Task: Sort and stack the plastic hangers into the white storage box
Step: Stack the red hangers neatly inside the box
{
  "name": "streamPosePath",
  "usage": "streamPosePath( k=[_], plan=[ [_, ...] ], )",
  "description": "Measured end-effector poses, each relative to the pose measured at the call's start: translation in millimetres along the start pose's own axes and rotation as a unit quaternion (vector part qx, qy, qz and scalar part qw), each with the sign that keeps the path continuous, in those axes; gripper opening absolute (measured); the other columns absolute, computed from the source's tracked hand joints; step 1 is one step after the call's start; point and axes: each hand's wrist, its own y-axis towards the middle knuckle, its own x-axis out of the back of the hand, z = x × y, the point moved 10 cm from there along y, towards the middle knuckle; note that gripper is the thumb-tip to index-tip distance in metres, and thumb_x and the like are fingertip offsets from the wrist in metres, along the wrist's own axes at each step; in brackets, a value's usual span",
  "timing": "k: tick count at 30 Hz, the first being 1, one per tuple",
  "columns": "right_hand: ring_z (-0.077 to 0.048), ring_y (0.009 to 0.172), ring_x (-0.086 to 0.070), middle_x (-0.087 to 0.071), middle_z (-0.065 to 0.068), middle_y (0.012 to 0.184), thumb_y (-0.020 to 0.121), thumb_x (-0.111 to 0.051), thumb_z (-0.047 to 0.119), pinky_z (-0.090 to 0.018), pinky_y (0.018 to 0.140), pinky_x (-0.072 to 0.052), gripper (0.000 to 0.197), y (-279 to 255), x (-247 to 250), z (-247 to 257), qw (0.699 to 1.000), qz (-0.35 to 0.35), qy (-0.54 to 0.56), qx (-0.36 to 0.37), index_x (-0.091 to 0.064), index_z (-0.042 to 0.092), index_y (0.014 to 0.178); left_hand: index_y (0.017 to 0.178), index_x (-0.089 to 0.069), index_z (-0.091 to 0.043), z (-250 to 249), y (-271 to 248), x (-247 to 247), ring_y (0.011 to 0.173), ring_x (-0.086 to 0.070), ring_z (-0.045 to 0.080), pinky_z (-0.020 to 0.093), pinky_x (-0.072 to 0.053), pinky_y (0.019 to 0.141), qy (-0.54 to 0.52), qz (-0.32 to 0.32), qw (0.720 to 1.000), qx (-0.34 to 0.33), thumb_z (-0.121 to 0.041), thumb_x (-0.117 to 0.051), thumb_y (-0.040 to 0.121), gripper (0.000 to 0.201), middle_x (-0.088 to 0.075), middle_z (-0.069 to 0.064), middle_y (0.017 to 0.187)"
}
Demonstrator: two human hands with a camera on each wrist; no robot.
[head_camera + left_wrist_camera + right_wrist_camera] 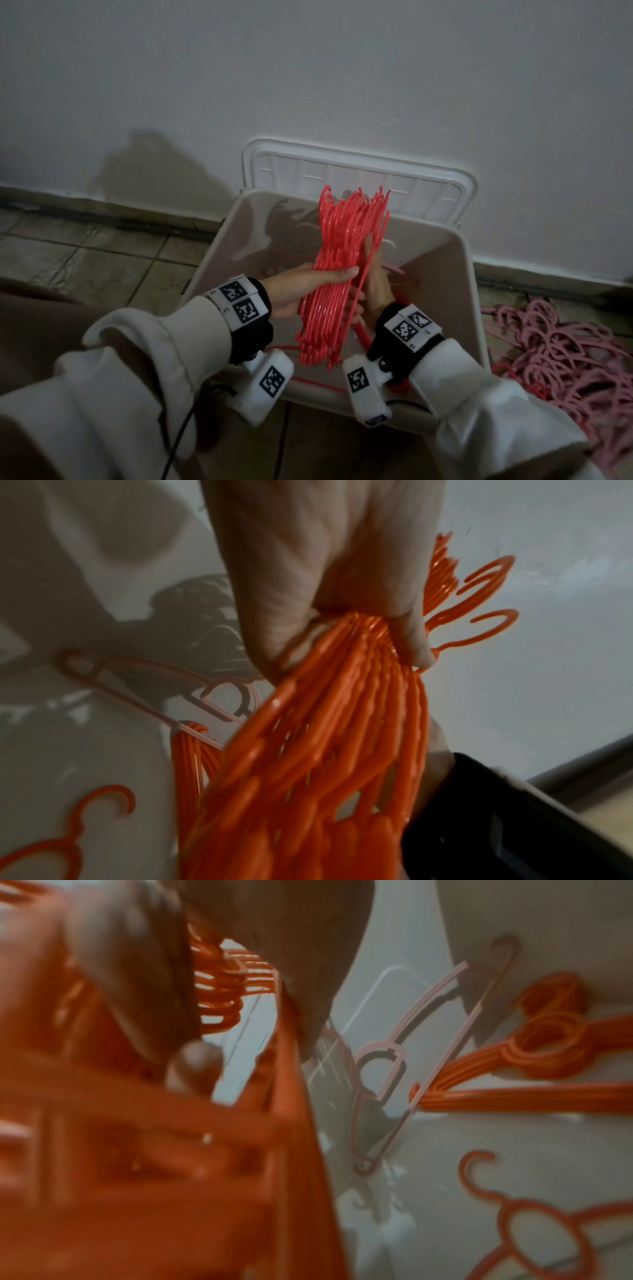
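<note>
A thick bundle of red plastic hangers hangs over the white storage box, hooks pointing at the wall. My left hand grips it across the middle, thumb on top and fingers curled beneath. In the left wrist view that left hand pinches the bundle tightly. My right hand lies flat against the bundle's right edge, fingers straight and pointing up. On the box floor lie a stack of red hangers, a single red hanger and a pale pink hanger.
The box lid leans against the white wall behind the box. A heap of pink hangers lies on the tiled floor to the right of the box. Tiled floor stretches to the left.
</note>
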Motion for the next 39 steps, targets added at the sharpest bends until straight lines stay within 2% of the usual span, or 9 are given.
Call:
streamPosePath(
  k=[2,6,13,19,24,30,33,36,39],
  plan=[
    [-0.020,0.041,-0.055,-0.060,-0.009,0.059,0.053,-0.063,0.081,-0.023,0.041,-0.047,0.122,-1.4,1.8,-2.4,1.000,-0.017,-0.005,-0.020,-0.021,0.010,0.142,0.093,-0.064,-0.003,-0.3,-0.3,-1.0,0.069,-0.070,0.016,0.028,-0.059,0.070,-0.002,0.003,1.000,0.001,-0.027,-0.049,0.092,0.028,-0.072,0.008,0.077],
    [-0.037,0.095,-0.061,-0.057,-0.029,0.116,0.066,-0.064,0.056,-0.033,0.073,-0.055,0.094,-0.8,-7.6,12.0,0.998,-0.024,0.050,0.015,-0.034,0.003,0.137,0.086,-0.063,-0.003,-1.8,0.4,-2.3,0.059,-0.067,0.011,0.022,-0.057,0.061,0.012,-0.015,1.000,-0.012,-0.023,-0.048,0.094,0.026,-0.068,0.004,0.065],
    [-0.024,0.066,-0.061,-0.038,-0.024,0.106,0.046,-0.077,0.049,-0.026,0.055,-0.051,0.111,-9.5,-22.3,14.9,0.989,0.028,0.140,-0.020,-0.033,-0.009,0.130,0.082,-0.062,-0.006,-4.2,0.3,-4.3,0.056,-0.066,0.010,0.022,-0.057,0.061,0.036,-0.013,0.999,-0.024,-0.018,-0.049,0.094,0.021,-0.068,0.001,0.065],
    [-0.020,0.038,-0.055,-0.054,-0.020,0.069,0.076,-0.037,0.039,-0.021,0.039,-0.046,0.066,-19.2,-25.6,19.8,0.976,0.091,0.185,-0.072,-0.029,0.002,0.129,0.081,-0.063,-0.005,-3.2,1.3,-4.5,0.056,-0.066,0.010,0.021,-0.057,0.060,0.041,-0.004,0.999,-0.019,-0.020,-0.049,0.094,0.025,-0.067,0.001,0.063],
    [-0.021,0.048,-0.057,-0.063,-0.015,0.076,0.064,-0.062,0.034,-0.024,0.047,-0.049,0.042,-28.6,-41.1,46.2,0.971,0.167,0.168,-0.013,-0.064,0.005,0.095,0.078,-0.062,-0.005,-6.5,2.6,-1.5,0.053,-0.064,0.010,0.022,-0.057,0.058,-0.009,-0.013,1.000,-0.027,-0.023,-0.048,0.094,0.028,-0.065,0.002,0.061],
    [-0.030,0.043,-0.048,-0.042,-0.035,0.088,0.074,-0.069,0.035,-0.025,0.040,-0.046,0.087,-15.6,-31.8,21.1,0.991,0.087,0.068,-0.073,-0.024,-0.003,0.137,0.083,-0.062,-0.004,-6.1,2.9,-2.3,0.056,-0.066,0.010,0.021,-0.057,0.060,-0.009,-0.010,1.000,-0.026,-0.022,-0.046,0.095,0.027,-0.067,0.003,0.064],
    [-0.033,0.050,-0.046,-0.038,-0.038,0.090,0.083,-0.053,0.029,-0.025,0.042,-0.046,0.063,-17.1,-27.7,19.7,0.992,0.069,0.052,-0.091,-0.036,-0.013,0.128,0.084,-0.062,-0.004,-4.9,1.4,-4.1,0.059,-0.067,0.011,0.021,-0.057,0.062,-0.006,0.005,1.000,-0.017,-0.020,-0.046,0.096,0.026,-0.069,0.003,0.065],
    [-0.015,0.030,-0.047,-0.057,-0.019,0.052,0.091,-0.035,0.025,-0.017,0.035,-0.041,0.042,-19.3,-28.1,20.4,0.991,0.092,0.005,-0.100,-0.050,-0.012,0.104,0.083,-0.062,-0.003,-3.0,2.3,-3.5,0.057,-0.067,0.011,0.021,-0.057,0.061,0.005,0.005,1.000,-0.016,-0.017,-0.047,0.095,0.023,-0.069,0.003,0.064],
    [-0.012,0.044,-0.060,-0.064,-0.003,0.053,0.079,-0.045,0.033,-0.018,0.043,-0.048,0.041,-18.3,-30.1,16.6,0.990,0.093,-0.016,-0.104,-0.051,-0.001,0.102,0.087,-0.062,-0.002,0.0,3.5,-7.7,0.061,-0.069,0.012,0.023,-0.058,0.064,0.009,0.021,1.000,-0.015,-0.009,-0.049,0.093,0.016,-0.071,0.003,0.069]
  ],
)
